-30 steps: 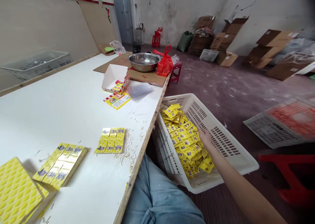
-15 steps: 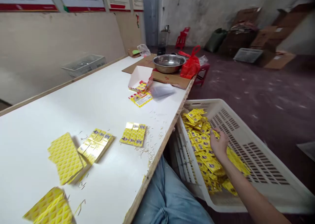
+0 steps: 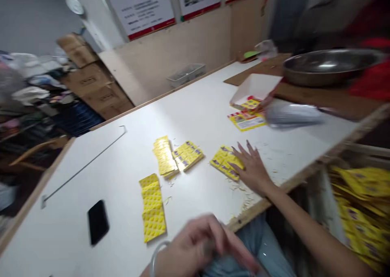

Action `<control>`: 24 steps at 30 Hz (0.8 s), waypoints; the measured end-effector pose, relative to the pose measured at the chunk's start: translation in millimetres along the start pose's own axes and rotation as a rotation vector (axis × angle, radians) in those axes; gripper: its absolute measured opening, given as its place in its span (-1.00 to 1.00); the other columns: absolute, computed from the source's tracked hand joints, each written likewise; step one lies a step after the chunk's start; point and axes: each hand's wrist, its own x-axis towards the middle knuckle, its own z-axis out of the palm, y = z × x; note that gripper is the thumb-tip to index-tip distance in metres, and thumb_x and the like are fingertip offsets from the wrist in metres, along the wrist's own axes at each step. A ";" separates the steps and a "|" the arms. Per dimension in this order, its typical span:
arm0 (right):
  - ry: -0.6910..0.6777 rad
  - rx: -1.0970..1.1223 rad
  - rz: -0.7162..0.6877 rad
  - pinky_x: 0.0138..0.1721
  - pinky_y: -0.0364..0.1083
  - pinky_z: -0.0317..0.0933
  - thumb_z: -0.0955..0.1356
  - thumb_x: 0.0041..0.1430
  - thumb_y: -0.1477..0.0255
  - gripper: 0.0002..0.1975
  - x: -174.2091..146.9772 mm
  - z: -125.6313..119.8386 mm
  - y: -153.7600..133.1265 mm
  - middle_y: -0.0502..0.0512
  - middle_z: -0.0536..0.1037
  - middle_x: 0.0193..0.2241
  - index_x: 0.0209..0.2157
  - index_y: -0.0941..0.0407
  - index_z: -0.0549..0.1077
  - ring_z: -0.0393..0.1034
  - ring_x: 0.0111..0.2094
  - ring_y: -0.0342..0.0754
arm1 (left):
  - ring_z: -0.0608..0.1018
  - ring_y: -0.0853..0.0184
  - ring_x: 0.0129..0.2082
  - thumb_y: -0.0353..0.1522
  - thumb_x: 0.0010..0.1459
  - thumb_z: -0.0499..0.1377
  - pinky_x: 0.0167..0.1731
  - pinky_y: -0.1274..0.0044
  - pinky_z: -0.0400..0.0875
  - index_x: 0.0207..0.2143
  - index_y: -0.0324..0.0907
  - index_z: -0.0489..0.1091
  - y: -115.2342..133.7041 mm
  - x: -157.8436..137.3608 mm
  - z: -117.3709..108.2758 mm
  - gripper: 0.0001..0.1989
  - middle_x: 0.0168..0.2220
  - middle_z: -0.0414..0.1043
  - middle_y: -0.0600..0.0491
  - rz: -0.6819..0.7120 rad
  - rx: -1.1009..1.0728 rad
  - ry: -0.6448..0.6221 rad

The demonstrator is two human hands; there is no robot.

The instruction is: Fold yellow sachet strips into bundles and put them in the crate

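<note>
My right hand [image 3: 252, 169] lies with fingers spread over the right side of a flat block of yellow printed sachets [image 3: 224, 161] on the table. My left hand [image 3: 204, 244], with a bracelet at the wrist, is at the bottom centre above my lap. It is blurred and its fingers are curled; a greyish thing at its fingertips is too smeared to name. Left of the sachets lies another yellow sachet stack [image 3: 189, 155], touching a fanned yellow stack [image 3: 166, 157]. Nearer me lies a yellow dotted strip [image 3: 153, 208].
A black phone [image 3: 98, 222] lies on the white table [image 3: 122, 167]. Farther back are an open carton [image 3: 256, 88], clear plastic sleeves [image 3: 292, 115] and a metal basin [image 3: 329, 68]. Thin yellow trimmings [image 3: 248, 200] lie near the edge. At right stands a crate of yellow sachets [image 3: 362, 212].
My right hand has moved from the crate onto the yellow sachets on the table. My left hand has come into view at the bottom. The view has swung left.
</note>
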 end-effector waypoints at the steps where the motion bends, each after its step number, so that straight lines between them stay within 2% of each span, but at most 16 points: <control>1: -0.045 -0.026 -0.024 0.21 0.28 -0.23 0.21 0.18 0.14 -0.45 3.6 10.7 1.3 0.10 0.10 0.24 0.15 0.07 0.24 -0.30 0.30 0.18 | 0.53 0.14 -0.18 -0.08 0.19 -0.01 -0.14 0.28 0.37 -0.32 -0.15 0.30 -2.3 -5.5 -28.2 -0.67 -0.21 0.50 -0.12 0.038 0.166 0.173; 3: -0.093 -0.057 -0.062 0.21 0.29 -0.27 0.18 0.18 0.12 -0.45 6.2 29.8 6.1 0.10 0.12 0.24 0.13 0.09 0.28 -0.28 0.29 0.19 | 0.46 0.17 -0.03 -0.18 0.24 -0.04 0.02 0.24 0.28 -0.20 -0.13 0.35 -12.3 -28.3 -92.8 -0.72 -0.10 0.46 -0.09 0.090 0.631 0.532; 4: -0.107 -0.063 -0.073 0.21 0.30 -0.28 0.15 0.20 0.13 -0.47 5.7 37.5 8.8 0.10 0.16 0.22 0.11 0.09 0.30 -0.25 0.29 0.19 | 0.36 0.17 0.09 -0.20 0.25 -0.05 0.11 0.22 0.19 -0.10 -0.10 0.34 -19.6 -43.6 -125.6 -0.70 0.00 0.40 -0.07 0.093 0.869 0.666; 5: -0.116 -0.063 -0.078 0.21 0.31 -0.29 0.13 0.21 0.14 -0.49 4.5 43.5 11.1 0.08 0.22 0.19 0.09 0.09 0.33 -0.22 0.28 0.19 | 0.20 0.18 0.21 -0.20 0.25 -0.05 0.19 0.19 0.04 0.01 -0.06 0.29 -27.9 -59.2 -156.6 -0.66 0.12 0.28 -0.03 0.077 1.081 0.744; 7: -0.123 -0.052 -0.078 0.20 0.33 -0.30 0.10 0.24 0.18 -0.52 1.6 50.4 13.8 0.03 0.30 0.14 0.06 0.06 0.36 -0.16 0.27 0.19 | -0.11 0.20 0.31 -0.22 0.25 -0.05 0.24 0.16 -0.13 0.17 -0.02 0.12 -45.2 -84.8 -208.4 -0.57 0.27 0.01 0.02 0.022 1.307 0.801; 9: -0.109 -0.031 -0.082 0.20 0.33 -0.30 0.10 0.25 0.20 -0.55 -0.2 51.7 14.0 0.00 0.37 0.08 0.03 0.03 0.39 -0.10 0.26 0.18 | -0.30 0.22 0.32 -0.24 0.26 -0.07 0.24 0.13 -0.18 0.21 -0.02 0.04 -59.7 -97.8 -242.7 -0.53 0.31 -0.13 0.03 -0.025 1.391 0.785; 12: -0.063 -0.001 -0.094 0.21 0.32 -0.31 0.11 0.26 0.23 -0.59 -0.8 48.5 11.2 -0.01 0.44 0.02 0.00 0.01 0.42 -0.05 0.25 0.14 | -0.40 0.20 0.30 -0.23 0.25 -0.05 0.23 0.12 -0.14 0.17 -0.05 0.14 -69.5 -98.6 -265.5 -0.56 0.31 -0.12 0.00 -0.047 1.384 0.761; 16: -0.029 0.035 -0.084 0.20 0.31 -0.29 0.14 0.25 0.25 -0.61 -1.7 43.6 7.9 -0.01 0.45 0.01 0.01 0.01 0.40 -0.03 0.24 0.12 | -0.13 0.15 0.31 -0.22 0.20 0.05 0.21 0.17 0.03 0.15 -0.03 0.17 -61.7 -93.8 -274.7 -0.54 0.24 0.06 -0.05 -0.021 1.434 0.730; 18: -0.033 0.047 -0.074 0.20 0.31 -0.28 0.15 0.25 0.26 -0.62 -2.3 42.6 7.2 -0.02 0.43 0.02 0.02 0.01 0.40 -0.04 0.24 0.13 | -0.04 0.11 0.29 -0.21 0.14 0.13 0.20 0.15 0.03 0.12 0.03 0.22 -55.6 -92.0 -279.6 -0.53 0.28 -0.06 -0.03 0.021 1.560 0.761; 21: -0.057 0.050 -0.056 0.19 0.32 -0.25 0.16 0.24 0.27 -0.62 -2.6 42.7 6.6 -0.02 0.42 0.04 0.02 0.02 0.40 -0.07 0.25 0.16 | -0.12 0.02 0.30 -0.21 0.08 0.20 0.20 0.09 -0.08 0.00 0.06 0.36 -53.6 -86.0 -287.5 -0.61 0.33 -0.29 0.05 0.046 1.661 0.742; 24: -0.075 0.045 -0.041 0.19 0.33 -0.26 0.16 0.24 0.27 -0.62 -2.1 42.7 6.2 -0.01 0.41 0.05 0.01 0.02 0.40 -0.08 0.25 0.16 | -0.23 0.01 0.30 -0.25 0.11 0.16 0.20 0.05 -0.16 -0.13 0.01 0.46 -61.3 -78.0 -292.9 -0.75 0.33 -0.26 0.08 0.026 1.590 0.738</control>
